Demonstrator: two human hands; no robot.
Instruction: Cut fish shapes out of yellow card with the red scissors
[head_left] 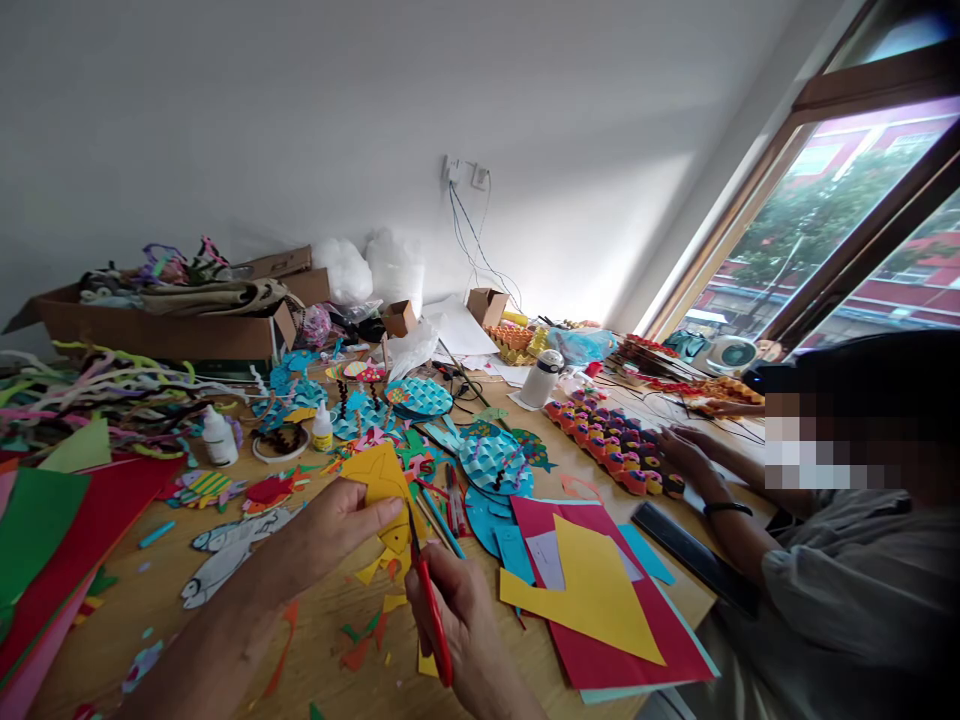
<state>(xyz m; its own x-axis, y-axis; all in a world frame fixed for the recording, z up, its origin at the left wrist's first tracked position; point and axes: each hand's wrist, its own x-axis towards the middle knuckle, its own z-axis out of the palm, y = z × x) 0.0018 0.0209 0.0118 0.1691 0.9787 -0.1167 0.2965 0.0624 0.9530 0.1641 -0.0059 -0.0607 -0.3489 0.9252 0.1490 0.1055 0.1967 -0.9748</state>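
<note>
Scissors: one pair, apparently cutting one yellow sheet.

The left hand holds yellow paper with lines drawn on it. The right hand holds red scissors that touch this paper. Little scraps lie between the hands. Red paper lies right of both.
</note>
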